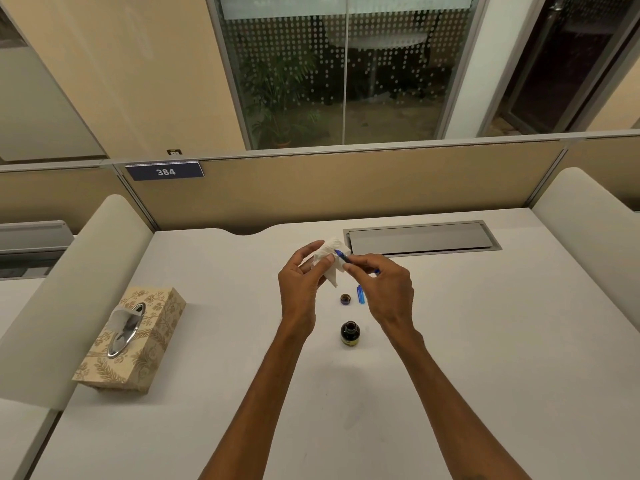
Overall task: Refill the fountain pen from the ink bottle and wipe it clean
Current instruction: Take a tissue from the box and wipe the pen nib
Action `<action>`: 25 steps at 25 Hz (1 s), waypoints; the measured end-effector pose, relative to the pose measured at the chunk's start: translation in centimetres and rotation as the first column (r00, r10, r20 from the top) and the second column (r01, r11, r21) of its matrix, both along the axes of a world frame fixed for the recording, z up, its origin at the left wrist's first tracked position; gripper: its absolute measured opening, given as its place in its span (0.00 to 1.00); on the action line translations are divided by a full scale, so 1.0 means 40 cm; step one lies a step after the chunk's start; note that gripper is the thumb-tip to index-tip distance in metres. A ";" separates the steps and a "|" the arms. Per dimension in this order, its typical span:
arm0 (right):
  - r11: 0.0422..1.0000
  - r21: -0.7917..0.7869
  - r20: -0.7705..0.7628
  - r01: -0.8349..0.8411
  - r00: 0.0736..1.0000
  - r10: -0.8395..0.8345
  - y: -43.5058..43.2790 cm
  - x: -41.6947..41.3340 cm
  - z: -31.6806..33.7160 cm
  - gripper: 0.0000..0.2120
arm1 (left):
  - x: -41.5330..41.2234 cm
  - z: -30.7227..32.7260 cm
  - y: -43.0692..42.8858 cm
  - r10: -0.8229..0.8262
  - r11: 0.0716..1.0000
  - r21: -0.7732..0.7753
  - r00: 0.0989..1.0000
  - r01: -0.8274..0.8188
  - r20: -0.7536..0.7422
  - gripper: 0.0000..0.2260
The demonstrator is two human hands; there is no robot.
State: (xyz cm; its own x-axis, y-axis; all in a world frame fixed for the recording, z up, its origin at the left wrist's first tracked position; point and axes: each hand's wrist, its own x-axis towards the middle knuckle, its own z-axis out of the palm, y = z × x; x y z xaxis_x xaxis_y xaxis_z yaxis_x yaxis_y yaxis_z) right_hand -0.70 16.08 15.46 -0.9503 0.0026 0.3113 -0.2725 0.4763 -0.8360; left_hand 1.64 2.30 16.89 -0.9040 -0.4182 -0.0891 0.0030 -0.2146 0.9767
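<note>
The blue fountain pen (343,257) is held above the white desk (450,341), toward its far middle, with its front end pushed into a crumpled white tissue (328,255). Your right hand (384,292) pinches the pen barrel between thumb and fingertips; the rear end of the pen projects past the far side of that hand. Your left hand (300,285) cups the tissue, with the thumb pressing it against the fingers around the pen tip. On the desk below your hands, the bottle cap (345,299) lies just left of the blue pen cap (361,294). The open ink bottle (350,333) stands upright nearer to you, between your forearms. A patterned tissue box (135,337) sits well apart at the left edge of the desk.
</note>
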 end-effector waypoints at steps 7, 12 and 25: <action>0.996 0.085 -0.093 0.008 0.996 0.000 -0.011 0.005 0.001 0.11 | 0.002 -0.006 -0.009 -0.074 0.992 0.104 0.997 0.071 0.024 0.10; 0.988 0.154 -0.103 -0.012 0.994 0.028 -0.009 0.003 0.007 0.11 | 0.006 -0.007 -0.022 -0.107 0.989 0.099 0.994 0.106 0.005 0.10; 0.978 0.155 -0.024 -0.140 0.989 0.146 -0.004 -0.001 0.024 0.15 | 0.010 -0.002 -0.031 -0.039 0.987 0.155 0.999 0.037 0.005 0.13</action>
State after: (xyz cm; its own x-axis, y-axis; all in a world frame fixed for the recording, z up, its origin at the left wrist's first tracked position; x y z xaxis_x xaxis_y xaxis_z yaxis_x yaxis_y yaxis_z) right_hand -0.74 15.91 16.43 -0.9259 -0.1825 0.3307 -0.3749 0.5517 -0.7450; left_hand 2.03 1.04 16.80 -0.9179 -0.3641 -0.1575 -0.0157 -0.3635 0.9315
